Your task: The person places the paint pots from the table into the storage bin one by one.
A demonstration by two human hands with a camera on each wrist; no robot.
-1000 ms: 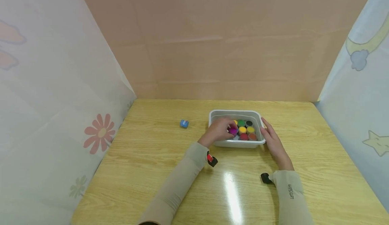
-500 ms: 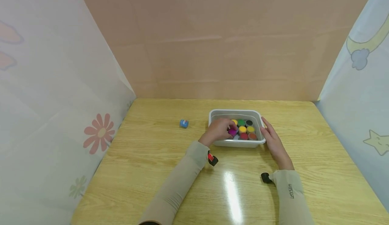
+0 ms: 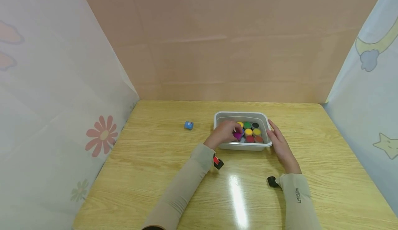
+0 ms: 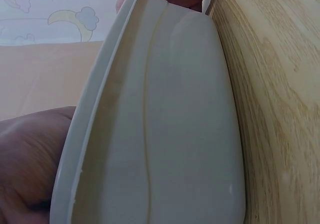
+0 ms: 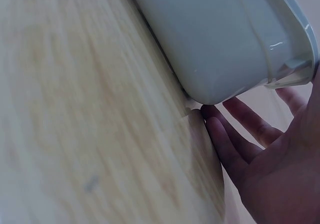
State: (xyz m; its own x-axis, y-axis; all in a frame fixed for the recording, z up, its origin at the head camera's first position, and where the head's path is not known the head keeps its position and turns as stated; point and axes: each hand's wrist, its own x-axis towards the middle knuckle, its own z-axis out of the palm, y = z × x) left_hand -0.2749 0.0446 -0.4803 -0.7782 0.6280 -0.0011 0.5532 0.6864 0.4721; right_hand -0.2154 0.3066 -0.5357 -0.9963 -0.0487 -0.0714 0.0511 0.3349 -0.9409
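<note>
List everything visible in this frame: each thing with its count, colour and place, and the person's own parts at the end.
tub: one, pale grey plastic, on the table right of centre.
small pots in the tub: about eight visible, others possibly hidden by the hand; caps magenta, green, black, two yellow, red, orange, one partly hidden.
blue pot: one, alone on the table left of the tub.
table: one, light wood grain.
backdrop: peach rear wall, pale curtains with flower, star and moon prints at the sides.
left hand: inside the tub, fingers curled at the magenta pot.
right hand: fingers straight against the tub's right side.
sleeves: two, beige; wrist cameras.
</note>
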